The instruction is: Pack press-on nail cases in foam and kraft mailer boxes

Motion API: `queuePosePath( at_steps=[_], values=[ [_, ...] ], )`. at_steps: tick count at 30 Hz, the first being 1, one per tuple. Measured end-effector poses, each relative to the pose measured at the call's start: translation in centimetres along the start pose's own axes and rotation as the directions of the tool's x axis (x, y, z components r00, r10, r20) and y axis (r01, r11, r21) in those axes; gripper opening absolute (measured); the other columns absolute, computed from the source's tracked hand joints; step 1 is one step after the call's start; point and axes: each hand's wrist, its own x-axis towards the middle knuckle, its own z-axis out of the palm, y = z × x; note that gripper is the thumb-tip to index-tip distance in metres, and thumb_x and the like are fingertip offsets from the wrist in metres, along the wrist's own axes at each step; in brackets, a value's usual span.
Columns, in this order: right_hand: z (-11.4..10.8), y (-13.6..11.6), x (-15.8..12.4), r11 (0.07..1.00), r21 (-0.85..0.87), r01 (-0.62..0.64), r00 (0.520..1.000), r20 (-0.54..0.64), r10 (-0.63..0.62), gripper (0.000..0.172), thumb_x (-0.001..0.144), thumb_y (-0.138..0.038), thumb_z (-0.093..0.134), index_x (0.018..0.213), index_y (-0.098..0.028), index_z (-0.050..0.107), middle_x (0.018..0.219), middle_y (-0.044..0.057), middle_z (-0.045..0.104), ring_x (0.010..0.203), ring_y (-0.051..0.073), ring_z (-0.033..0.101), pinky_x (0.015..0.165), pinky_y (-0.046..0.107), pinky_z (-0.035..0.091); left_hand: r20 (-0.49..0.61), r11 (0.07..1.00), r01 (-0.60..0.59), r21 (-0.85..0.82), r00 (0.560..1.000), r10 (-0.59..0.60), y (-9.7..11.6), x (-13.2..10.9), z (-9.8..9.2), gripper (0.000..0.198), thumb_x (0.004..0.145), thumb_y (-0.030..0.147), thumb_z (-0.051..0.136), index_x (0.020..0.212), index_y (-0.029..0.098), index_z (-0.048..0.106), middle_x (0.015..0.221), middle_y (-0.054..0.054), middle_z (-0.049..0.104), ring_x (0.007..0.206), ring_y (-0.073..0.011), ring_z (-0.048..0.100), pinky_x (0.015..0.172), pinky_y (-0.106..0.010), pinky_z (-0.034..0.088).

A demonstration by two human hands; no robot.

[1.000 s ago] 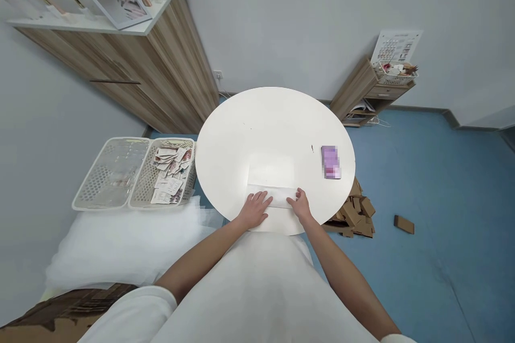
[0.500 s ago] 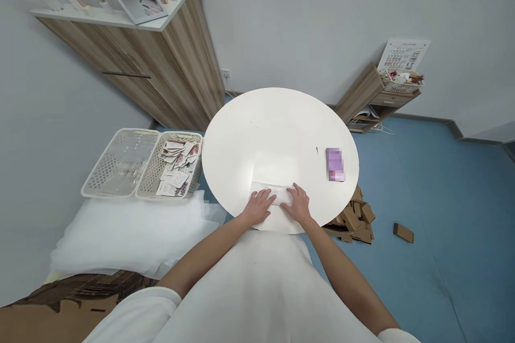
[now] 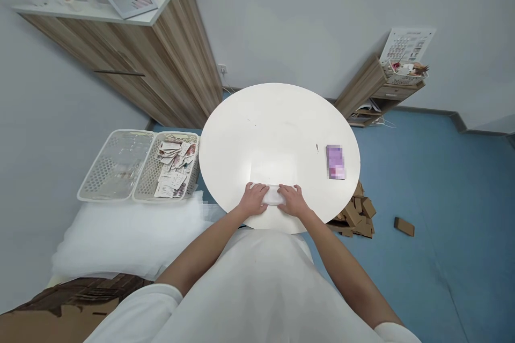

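A white sheet (image 3: 273, 194), folded into a narrow strip, lies on the near part of the round white table (image 3: 277, 123). My left hand (image 3: 254, 199) rests on the strip's left end with fingers flat and slightly spread. On the right end lies my right hand (image 3: 293, 200), also flat, fingers together pointing left. Only a small patch of the strip shows between the two hands. A paler unfolded part of the sheet (image 3: 273, 169) stretches away from the hands.
A purple card (image 3: 335, 161) lies on the table's right side. Two white baskets (image 3: 139, 171) stand to the left, one holding several small packets. Cardboard pieces (image 3: 356, 214) are piled on the blue floor. A wooden cabinet (image 3: 161, 64) stands behind.
Both hands have slid toward each other along the folded strip, covering more of it. The camera view shifted slightly.
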Motion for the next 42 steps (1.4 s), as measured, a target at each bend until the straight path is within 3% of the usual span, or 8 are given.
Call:
queuePosePath(
  at_steps=[9, 17, 23, 28, 31, 33, 37, 42],
  values=[
    [-4.0, 1.1, 2.3, 0.921, 0.333, -0.203, 0.976, 0.147, 0.162, 0.029, 0.073, -0.044, 0.050, 0.094, -0.026, 0.057, 0.114, 0.003, 0.054, 0.108, 0.023, 0.046, 0.093, 0.043, 0.024, 0.167, 0.957, 0.148, -0.251, 0.980, -0.108, -1.4, 2.7, -3.6, 0.035, 0.077, 0.046, 0.040, 0.099, 0.028, 0.060, 0.107, -0.005, 0.053, 0.102, -0.0242, 0.047, 0.090, -0.042, 0.029],
    [-4.3, 3.2, 4.7, 0.697, 0.621, -0.359, 0.930, 0.174, 0.324, 0.033, 0.071, -0.049, 0.051, 0.088, -0.023, 0.061, 0.095, 0.002, 0.062, 0.085, 0.018, 0.055, 0.071, 0.028, 0.041, 0.148, 0.704, 0.314, -0.637, 0.946, -0.289, -5.8, 3.5, -2.8, 0.035, 0.072, 0.048, 0.049, 0.086, 0.019, 0.061, 0.083, -0.002, 0.060, 0.075, -0.0173, 0.054, 0.065, -0.026, 0.040],
    [-3.1, 4.3, 5.0, 0.679, 0.566, -0.467, 0.855, 0.095, 0.509, 0.029, 0.073, -0.044, 0.047, 0.087, -0.022, 0.058, 0.085, 0.002, 0.061, 0.075, 0.018, 0.055, 0.064, 0.028, 0.041, 0.136, 0.661, 0.466, -0.587, 0.862, -0.488, -7.2, 3.8, -1.4, 0.023, 0.073, 0.035, 0.049, 0.058, 0.018, 0.048, 0.054, 0.004, 0.044, 0.052, -0.0106, 0.043, 0.051, -0.022, 0.031],
    [-0.9, 3.7, 4.1, 0.725, 0.476, -0.498, 0.781, -0.118, 0.614, 0.037, 0.074, -0.034, 0.045, 0.106, -0.018, 0.050, 0.105, 0.009, 0.051, 0.098, 0.023, 0.048, 0.081, 0.034, 0.039, 0.055, 0.742, 0.551, -0.382, 0.815, -0.577, -5.8, 3.4, -1.4, 0.014, 0.074, 0.030, 0.049, 0.079, 0.018, 0.055, 0.072, -0.002, 0.056, 0.068, -0.0162, 0.053, 0.058, -0.026, 0.038],
    [0.2, 2.9, 3.3, 0.698, 0.530, -0.481, 0.742, -0.178, 0.647, 0.049, 0.071, -0.032, 0.048, 0.118, -0.018, 0.041, 0.120, 0.011, 0.041, 0.113, 0.025, 0.038, 0.092, 0.038, 0.034, -0.199, 0.877, 0.446, -0.181, 0.856, -0.477, -3.4, 3.0, -1.6, 0.036, 0.076, 0.025, 0.046, 0.111, 0.017, 0.048, 0.111, -0.011, 0.052, 0.101, -0.0235, 0.049, 0.080, -0.034, 0.038],
    [0.6, 2.6, 3.1, 0.665, 0.591, -0.456, 0.741, -0.163, 0.652, 0.056, 0.070, -0.031, 0.050, 0.122, -0.018, 0.036, 0.125, 0.011, 0.038, 0.116, 0.025, 0.036, 0.095, 0.038, 0.032, -0.234, 0.955, 0.297, -0.023, 0.927, -0.294, -1.5, 2.9, -1.5, 0.046, 0.077, 0.024, 0.044, 0.123, 0.018, 0.040, 0.129, -0.012, 0.040, 0.117, -0.0264, 0.037, 0.093, -0.040, 0.029],
    [0.3, 3.0, 3.8, 0.518, 0.711, -0.476, 0.692, -0.060, 0.719, 0.066, 0.065, -0.030, 0.056, 0.125, -0.019, 0.031, 0.121, 0.011, 0.043, 0.112, 0.023, 0.043, 0.092, 0.035, 0.037, -0.116, 0.986, 0.058, 0.159, 0.992, -0.040, 1.2, 3.2, -0.6, 0.053, 0.079, 0.027, 0.042, 0.131, 0.024, 0.030, 0.141, -0.008, 0.025, 0.127, -0.0265, 0.023, 0.101, -0.046, 0.014],
    [-1.1, 3.5, 4.5, 0.359, 0.805, -0.473, 0.708, 0.104, 0.699, 0.047, 0.058, -0.028, 0.060, 0.104, -0.019, 0.050, 0.097, 0.006, 0.058, 0.087, 0.019, 0.057, 0.073, 0.030, 0.046, -0.004, 0.974, 0.033, 0.222, 0.999, -0.032, 1.2, 3.4, 0.8, 0.062, 0.076, 0.033, 0.046, 0.134, 0.024, 0.024, 0.142, -0.009, 0.022, 0.129, -0.0278, 0.019, 0.099, -0.046, 0.019]
  ],
)
